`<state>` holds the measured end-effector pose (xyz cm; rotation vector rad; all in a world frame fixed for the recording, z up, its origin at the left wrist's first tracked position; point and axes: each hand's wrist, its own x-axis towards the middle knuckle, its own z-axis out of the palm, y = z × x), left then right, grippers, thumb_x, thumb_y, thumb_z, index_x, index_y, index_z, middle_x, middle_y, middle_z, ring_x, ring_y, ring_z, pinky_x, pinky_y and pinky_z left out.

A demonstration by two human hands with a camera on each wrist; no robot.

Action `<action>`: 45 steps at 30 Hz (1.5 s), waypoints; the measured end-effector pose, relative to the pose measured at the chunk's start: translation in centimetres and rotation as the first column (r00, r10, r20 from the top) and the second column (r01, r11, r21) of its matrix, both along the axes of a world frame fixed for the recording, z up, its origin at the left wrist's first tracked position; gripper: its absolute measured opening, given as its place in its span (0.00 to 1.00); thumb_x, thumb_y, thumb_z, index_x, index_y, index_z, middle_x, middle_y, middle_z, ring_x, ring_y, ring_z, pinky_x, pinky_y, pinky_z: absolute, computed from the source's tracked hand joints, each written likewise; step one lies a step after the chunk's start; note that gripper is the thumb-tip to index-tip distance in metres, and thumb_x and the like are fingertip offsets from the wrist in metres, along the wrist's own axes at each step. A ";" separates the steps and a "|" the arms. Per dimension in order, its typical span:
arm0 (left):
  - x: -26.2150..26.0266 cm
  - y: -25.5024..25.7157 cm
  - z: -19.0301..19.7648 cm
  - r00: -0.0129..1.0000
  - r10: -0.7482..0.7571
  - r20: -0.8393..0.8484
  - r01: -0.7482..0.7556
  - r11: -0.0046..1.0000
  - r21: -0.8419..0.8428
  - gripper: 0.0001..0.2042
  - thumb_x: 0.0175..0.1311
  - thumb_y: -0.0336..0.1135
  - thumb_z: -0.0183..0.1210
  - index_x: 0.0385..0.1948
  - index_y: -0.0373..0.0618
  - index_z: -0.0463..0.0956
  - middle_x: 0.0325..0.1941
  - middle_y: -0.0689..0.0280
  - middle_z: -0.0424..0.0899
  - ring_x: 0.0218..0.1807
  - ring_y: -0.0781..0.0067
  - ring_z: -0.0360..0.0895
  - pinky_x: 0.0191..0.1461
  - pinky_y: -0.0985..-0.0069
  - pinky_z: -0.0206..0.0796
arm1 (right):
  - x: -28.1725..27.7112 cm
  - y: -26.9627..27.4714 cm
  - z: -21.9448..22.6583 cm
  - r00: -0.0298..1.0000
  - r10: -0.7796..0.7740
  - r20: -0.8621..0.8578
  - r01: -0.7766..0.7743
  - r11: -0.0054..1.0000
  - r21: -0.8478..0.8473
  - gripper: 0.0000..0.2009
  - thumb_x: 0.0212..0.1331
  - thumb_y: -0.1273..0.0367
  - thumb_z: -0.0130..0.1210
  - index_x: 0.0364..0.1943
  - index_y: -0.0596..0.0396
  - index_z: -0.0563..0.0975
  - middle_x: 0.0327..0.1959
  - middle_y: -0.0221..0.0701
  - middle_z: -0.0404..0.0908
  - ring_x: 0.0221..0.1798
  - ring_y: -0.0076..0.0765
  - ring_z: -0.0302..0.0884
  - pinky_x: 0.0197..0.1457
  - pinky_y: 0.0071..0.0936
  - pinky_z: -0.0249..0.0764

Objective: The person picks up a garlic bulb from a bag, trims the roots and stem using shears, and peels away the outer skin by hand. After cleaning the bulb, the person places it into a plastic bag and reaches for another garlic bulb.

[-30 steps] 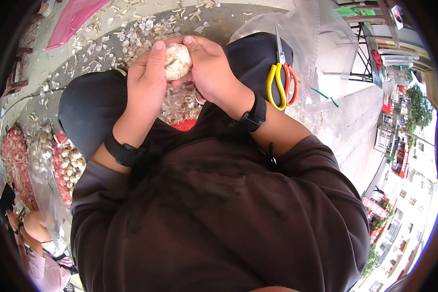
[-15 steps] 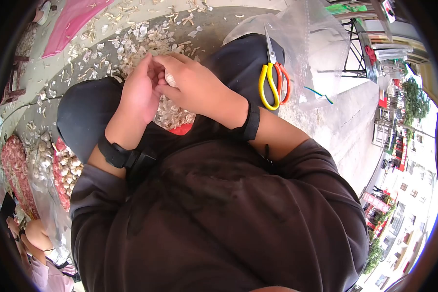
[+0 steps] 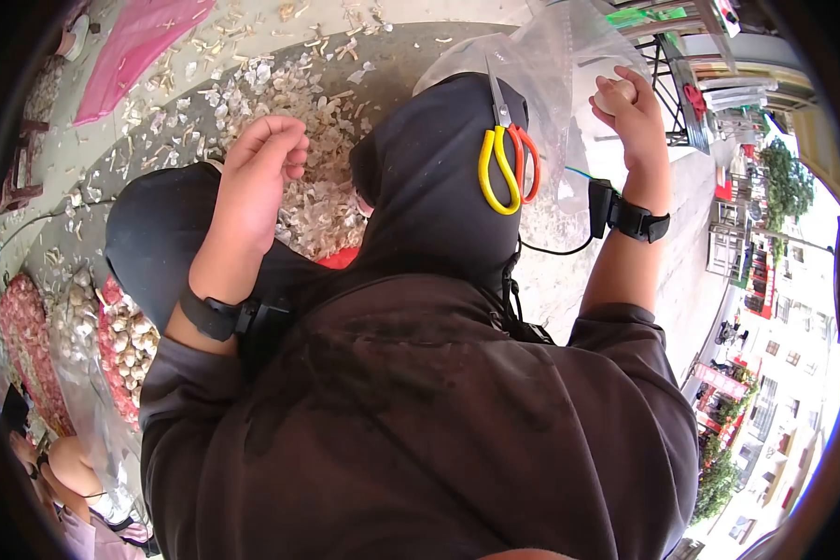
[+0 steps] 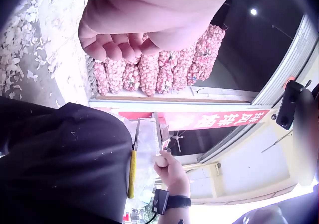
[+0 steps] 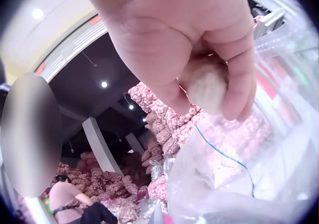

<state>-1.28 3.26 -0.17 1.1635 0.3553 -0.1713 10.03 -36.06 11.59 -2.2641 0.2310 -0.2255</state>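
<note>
Out to the right, my right hand (image 3: 640, 126) grips a pale garlic bulb (image 3: 620, 91) beside a large clear plastic bag (image 3: 555, 70). In the right wrist view, fingers and thumb wrap the garlic bulb (image 5: 207, 88), with the clear bag (image 5: 199, 184) just below. My left hand (image 3: 255, 177) hangs over the lap with loosely curled fingers and holds nothing. Scissors (image 3: 500, 173) with yellow and orange handles lie on the right thigh, blades pointing away from the body.
Garlic skins and stem bits (image 3: 317, 201) litter the ground between and beyond the knees. Net sacks of garlic (image 3: 129, 341) stand at the left, near a seated person (image 3: 75, 467). A pink plastic sheet (image 3: 145, 56) lies at the upper left. More filled sacks (image 4: 149, 72) are stacked in the shop.
The two hands were together around the garlic bulb over the lap. Now the right hand has carried it rightward to the clear bag, while the left stays over the lap without it.
</note>
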 end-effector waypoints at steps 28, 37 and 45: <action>-38.0 14.3 -41.1 0.415 0.353 -0.839 0.616 0.570 0.544 0.18 0.55 0.37 0.58 0.47 0.40 0.78 0.46 0.50 0.83 0.50 0.55 0.80 0.52 0.64 0.71 | -10.0 8.0 -4.6 0.758 0.489 -0.431 -0.650 0.516 -0.558 0.28 0.57 0.78 0.55 0.63 0.55 0.61 0.38 0.41 0.76 0.37 0.41 0.79 0.39 0.32 0.77; -37.8 12.4 -40.7 0.386 0.332 -0.861 0.644 0.571 0.509 0.19 0.54 0.37 0.60 0.46 0.38 0.77 0.44 0.51 0.83 0.48 0.57 0.81 0.51 0.66 0.71 | -10.3 8.9 -4.9 0.784 0.455 -0.423 -0.619 0.511 -0.597 0.26 0.58 0.78 0.52 0.62 0.58 0.60 0.37 0.42 0.76 0.35 0.43 0.79 0.38 0.34 0.75; -37.5 11.9 -40.5 0.382 0.322 -0.866 0.649 0.574 0.500 0.20 0.53 0.38 0.62 0.46 0.36 0.76 0.43 0.51 0.83 0.47 0.59 0.81 0.50 0.67 0.72 | -9.8 10.0 -4.7 0.797 0.401 -0.452 -0.604 0.516 -0.608 0.22 0.59 0.77 0.52 0.57 0.56 0.61 0.36 0.43 0.75 0.33 0.44 0.79 0.37 0.34 0.75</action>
